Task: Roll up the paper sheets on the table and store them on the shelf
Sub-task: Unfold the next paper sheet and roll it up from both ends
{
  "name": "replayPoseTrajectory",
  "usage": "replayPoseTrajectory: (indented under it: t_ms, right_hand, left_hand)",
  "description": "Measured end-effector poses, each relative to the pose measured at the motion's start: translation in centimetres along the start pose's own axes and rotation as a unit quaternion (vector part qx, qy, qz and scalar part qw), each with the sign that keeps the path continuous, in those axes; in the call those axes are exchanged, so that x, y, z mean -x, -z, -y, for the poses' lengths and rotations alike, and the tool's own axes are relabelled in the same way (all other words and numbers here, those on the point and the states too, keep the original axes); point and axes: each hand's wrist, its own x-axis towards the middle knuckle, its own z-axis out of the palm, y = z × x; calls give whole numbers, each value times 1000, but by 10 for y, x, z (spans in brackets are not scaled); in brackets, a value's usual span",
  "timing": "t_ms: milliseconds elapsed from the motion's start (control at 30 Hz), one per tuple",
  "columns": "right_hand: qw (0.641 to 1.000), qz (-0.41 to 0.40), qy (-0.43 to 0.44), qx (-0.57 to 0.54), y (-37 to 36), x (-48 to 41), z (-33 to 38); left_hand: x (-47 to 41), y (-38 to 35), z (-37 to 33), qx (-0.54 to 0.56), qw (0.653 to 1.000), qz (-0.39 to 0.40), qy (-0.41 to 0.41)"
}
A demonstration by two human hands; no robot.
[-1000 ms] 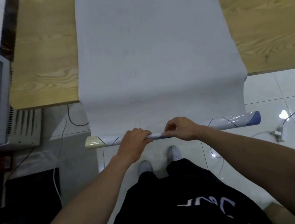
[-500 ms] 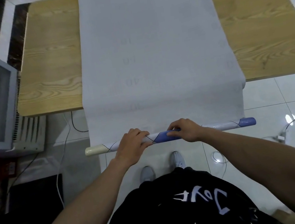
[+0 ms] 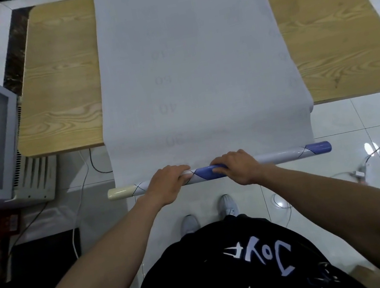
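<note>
The paper sheet (image 3: 196,67) covers the table (image 3: 61,90), its near end hanging past the edge in a tight roll (image 3: 205,174), which our left hand (image 3: 165,185) and right hand (image 3: 238,168) grip, both curled round it, so rolling seems barely begun and next needs even turns toward the table.

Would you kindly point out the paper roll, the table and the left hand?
paper roll (image 3: 204,175), head view, blue middle patch.
table (image 3: 61,90), head view, bare left side.
left hand (image 3: 165,185), head view, its back.
</note>
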Motion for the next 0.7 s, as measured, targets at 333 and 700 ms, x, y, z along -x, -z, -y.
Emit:
replayPoseTrajectory:
  t_ms: [333,700]
  right_hand:
    - [994,68,-28,-80,9,-6,-8]
    - [1000,-3,-6,-28,14,-2,-12]
  left_hand:
    - [-4,-5,-1,-79,996,-18,-49]
    - [-7,4,-1,-60,996,-46,-52]
